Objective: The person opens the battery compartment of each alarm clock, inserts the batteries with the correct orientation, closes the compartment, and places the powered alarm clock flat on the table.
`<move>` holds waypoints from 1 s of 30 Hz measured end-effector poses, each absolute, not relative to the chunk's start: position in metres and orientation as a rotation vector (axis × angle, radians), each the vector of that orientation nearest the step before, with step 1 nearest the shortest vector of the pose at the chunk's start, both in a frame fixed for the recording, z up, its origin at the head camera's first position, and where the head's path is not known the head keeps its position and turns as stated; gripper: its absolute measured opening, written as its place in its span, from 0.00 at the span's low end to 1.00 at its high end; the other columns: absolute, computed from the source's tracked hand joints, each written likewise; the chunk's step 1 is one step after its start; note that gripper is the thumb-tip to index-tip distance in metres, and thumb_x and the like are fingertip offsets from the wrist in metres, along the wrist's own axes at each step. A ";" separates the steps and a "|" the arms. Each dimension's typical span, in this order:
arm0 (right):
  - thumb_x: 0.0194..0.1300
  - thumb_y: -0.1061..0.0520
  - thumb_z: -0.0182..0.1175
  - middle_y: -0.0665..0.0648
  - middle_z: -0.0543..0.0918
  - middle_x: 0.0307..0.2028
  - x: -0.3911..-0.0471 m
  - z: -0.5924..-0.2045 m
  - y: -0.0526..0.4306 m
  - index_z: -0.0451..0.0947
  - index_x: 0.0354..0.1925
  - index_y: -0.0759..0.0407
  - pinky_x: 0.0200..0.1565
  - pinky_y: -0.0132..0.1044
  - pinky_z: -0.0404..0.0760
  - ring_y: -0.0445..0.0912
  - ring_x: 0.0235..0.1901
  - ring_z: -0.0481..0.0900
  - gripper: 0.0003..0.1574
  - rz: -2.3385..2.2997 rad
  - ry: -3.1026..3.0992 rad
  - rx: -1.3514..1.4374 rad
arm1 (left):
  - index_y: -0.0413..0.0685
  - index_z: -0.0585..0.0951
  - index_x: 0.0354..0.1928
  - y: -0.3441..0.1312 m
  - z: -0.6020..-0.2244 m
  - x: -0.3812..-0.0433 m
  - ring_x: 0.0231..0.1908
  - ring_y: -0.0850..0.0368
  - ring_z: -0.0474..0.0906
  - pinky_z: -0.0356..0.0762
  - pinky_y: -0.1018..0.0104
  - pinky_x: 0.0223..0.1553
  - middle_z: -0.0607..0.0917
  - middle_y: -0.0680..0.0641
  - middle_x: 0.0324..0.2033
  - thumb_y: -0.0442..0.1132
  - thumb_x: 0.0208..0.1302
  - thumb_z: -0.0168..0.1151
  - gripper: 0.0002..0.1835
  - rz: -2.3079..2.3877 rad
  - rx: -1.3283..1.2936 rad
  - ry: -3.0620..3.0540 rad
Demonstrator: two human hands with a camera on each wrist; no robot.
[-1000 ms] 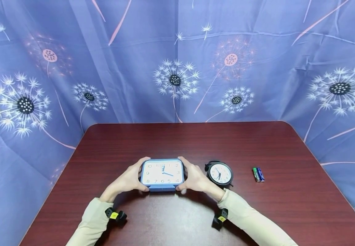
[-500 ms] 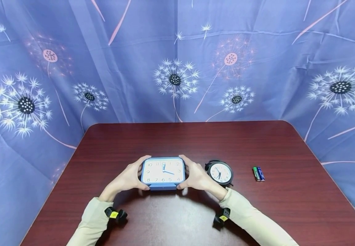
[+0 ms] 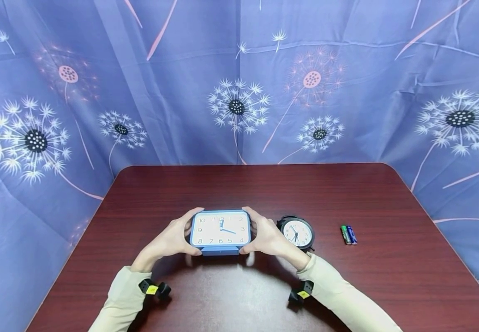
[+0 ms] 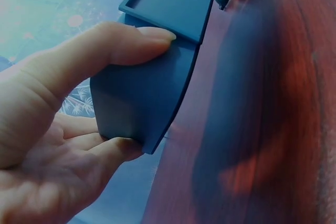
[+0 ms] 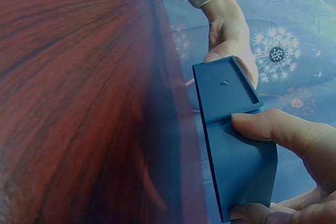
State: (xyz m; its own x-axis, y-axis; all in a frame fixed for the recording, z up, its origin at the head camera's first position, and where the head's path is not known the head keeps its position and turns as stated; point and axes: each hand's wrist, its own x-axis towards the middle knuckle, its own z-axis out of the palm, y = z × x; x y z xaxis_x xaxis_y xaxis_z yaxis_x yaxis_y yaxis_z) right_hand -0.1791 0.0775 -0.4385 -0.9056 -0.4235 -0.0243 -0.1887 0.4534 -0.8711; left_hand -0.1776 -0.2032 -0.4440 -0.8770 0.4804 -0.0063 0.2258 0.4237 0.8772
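Note:
Between both hands is a blue rectangular desk clock with a white dial facing up toward the head camera. My left hand grips its left end, thumb at the lower edge and fingers at the upper edge. The right end is held the same way by my right hand. In the left wrist view the clock's blue underside shows under the thumb, apart from the table. A raised panel with a small screw is visible in the right wrist view. The clock's back is hidden.
A round black alarm clock stands just right of my right hand, close to the wrist. Farther right lie a green battery and a blue battery, side by side. A patterned blue curtain hangs behind the dark red wooden table.
Both hands have moved the blue desk clock slightly up in the head view, and it looks a little larger. The black alarm clock and the batteries have stayed put.

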 end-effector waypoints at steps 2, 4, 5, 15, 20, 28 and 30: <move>0.32 0.68 0.80 0.68 0.74 0.62 -0.179 -0.438 0.078 0.54 0.72 0.61 0.60 0.45 0.74 0.56 0.62 0.73 0.71 -1.459 2.442 -0.520 | 0.38 0.54 0.72 -0.203 -0.443 -0.178 0.60 0.43 0.71 0.75 0.59 0.56 0.71 0.31 0.61 0.27 0.35 0.79 0.60 1.441 0.627 2.415; 0.32 0.69 0.80 0.69 0.73 0.63 -0.179 -0.437 0.079 0.54 0.73 0.60 0.60 0.45 0.73 0.57 0.63 0.72 0.71 -1.482 2.420 -0.509 | 0.37 0.53 0.72 -0.203 -0.442 -0.178 0.61 0.42 0.70 0.74 0.58 0.57 0.70 0.31 0.61 0.27 0.35 0.79 0.60 1.451 0.634 2.407; 0.31 0.69 0.80 0.69 0.73 0.63 -0.179 -0.437 0.079 0.54 0.73 0.60 0.60 0.45 0.73 0.57 0.63 0.72 0.72 -1.489 2.414 -0.505 | 0.36 0.53 0.72 -0.203 -0.441 -0.178 0.62 0.41 0.70 0.74 0.58 0.57 0.70 0.31 0.62 0.27 0.35 0.79 0.60 1.458 0.641 2.402; 0.33 0.69 0.79 0.70 0.68 0.66 -0.178 -0.434 0.082 0.53 0.73 0.60 0.61 0.46 0.72 0.59 0.66 0.67 0.71 -1.539 2.339 -0.506 | 0.37 0.53 0.73 -0.203 -0.440 -0.174 0.62 0.41 0.69 0.73 0.59 0.58 0.68 0.30 0.64 0.28 0.36 0.79 0.60 1.502 0.651 2.381; 0.34 0.68 0.79 0.70 0.66 0.67 -0.178 -0.434 0.086 0.52 0.73 0.61 0.62 0.46 0.71 0.59 0.66 0.66 0.71 -1.549 2.319 -0.528 | 0.37 0.48 0.74 -0.202 -0.439 -0.174 0.66 0.36 0.64 0.68 0.54 0.61 0.61 0.29 0.68 0.30 0.38 0.79 0.63 1.502 0.635 2.357; 0.33 0.68 0.79 0.70 0.69 0.65 -0.177 -0.431 0.089 0.53 0.72 0.61 0.60 0.45 0.72 0.58 0.66 0.67 0.70 -1.554 2.310 -0.530 | 0.37 0.50 0.74 -0.200 -0.439 -0.174 0.68 0.35 0.61 0.65 0.53 0.63 0.56 0.31 0.71 0.30 0.39 0.79 0.61 1.535 0.617 2.333; 0.33 0.69 0.79 0.70 0.70 0.65 -0.178 -0.431 0.090 0.53 0.72 0.61 0.60 0.45 0.72 0.58 0.66 0.67 0.70 -1.556 2.312 -0.533 | 0.38 0.52 0.73 -0.199 -0.439 -0.175 0.66 0.36 0.64 0.69 0.60 0.63 0.60 0.32 0.69 0.30 0.39 0.79 0.59 1.527 0.627 2.347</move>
State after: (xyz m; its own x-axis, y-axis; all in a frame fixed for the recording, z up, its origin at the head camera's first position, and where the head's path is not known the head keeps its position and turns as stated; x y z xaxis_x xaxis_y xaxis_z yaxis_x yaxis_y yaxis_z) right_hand -0.1777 0.0897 -0.4306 -0.8852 -0.4632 -0.0429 -0.1346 0.3434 -0.9295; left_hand -0.1748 -0.1994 -0.4390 -0.8693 0.4942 0.0081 0.2076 0.3502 0.9134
